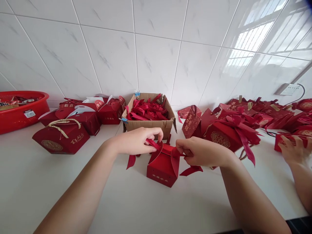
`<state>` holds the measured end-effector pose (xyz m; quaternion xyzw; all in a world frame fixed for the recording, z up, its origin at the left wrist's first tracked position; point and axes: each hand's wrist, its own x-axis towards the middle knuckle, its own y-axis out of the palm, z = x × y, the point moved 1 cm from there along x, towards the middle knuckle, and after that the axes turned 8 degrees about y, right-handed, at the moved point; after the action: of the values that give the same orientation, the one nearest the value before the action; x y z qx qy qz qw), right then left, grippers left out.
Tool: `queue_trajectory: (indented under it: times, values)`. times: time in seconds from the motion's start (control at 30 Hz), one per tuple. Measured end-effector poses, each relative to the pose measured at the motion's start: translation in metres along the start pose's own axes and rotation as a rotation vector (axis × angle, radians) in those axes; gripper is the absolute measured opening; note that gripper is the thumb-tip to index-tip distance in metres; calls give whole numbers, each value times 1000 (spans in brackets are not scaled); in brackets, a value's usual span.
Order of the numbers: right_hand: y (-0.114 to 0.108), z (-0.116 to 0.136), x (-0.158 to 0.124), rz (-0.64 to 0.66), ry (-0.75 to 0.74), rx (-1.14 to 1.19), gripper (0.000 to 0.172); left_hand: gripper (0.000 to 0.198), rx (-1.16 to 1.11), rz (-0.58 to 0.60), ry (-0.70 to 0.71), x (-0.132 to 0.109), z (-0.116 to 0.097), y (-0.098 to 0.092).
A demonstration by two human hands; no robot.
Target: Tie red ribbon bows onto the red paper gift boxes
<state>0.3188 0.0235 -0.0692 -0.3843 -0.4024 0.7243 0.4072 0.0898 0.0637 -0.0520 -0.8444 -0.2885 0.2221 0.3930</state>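
A small red gift box with gold lettering stands on the white counter in front of me. A dark red ribbon runs through its top flaps, with loose ends hanging to the left and right. My left hand pinches the ribbon on the left side of the box top, fingers closed. My right hand grips the ribbon on the right side, fingers closed too. Both hands sit just above the box.
Behind the box is a cardboard carton full of red ribbons. Open red boxes and a rope-handled one lie left, beside a red basin. Ribbon-tied boxes pile up right. Another person's hand rests at far right.
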Motion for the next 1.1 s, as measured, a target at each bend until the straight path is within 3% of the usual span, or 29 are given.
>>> queue_trajectory:
  times: [0.1, 0.3, 0.43, 0.63, 0.8, 0.93, 1.1]
  values:
    - [0, 2, 3, 0, -53, -52, 17, 7, -24, -9, 27, 1, -2, 1]
    - [-1, 4, 3, -91, -107, -31, 12, 9, -38, -20, -9, 3, -1, 1]
    - [-2, 6, 1, -52, -73, -31, 14, 12, -49, -20, -43, 1, 1, 2]
    - [-5, 9, 1, -106, -180, 61, 15, 14, -9, -64, -2, -5, -5, 0]
    - [-8, 5, -1, -209, -170, 158, 20, 13, 155, -173, 36, -14, -13, -6]
    - [-11, 3, -4, -228, -149, 251, 19, 10, 126, -199, 30, -23, -16, -9]
    - [-13, 4, -6, -280, -173, 391, 26, 12, 35, -486, 105, -33, -19, -16]
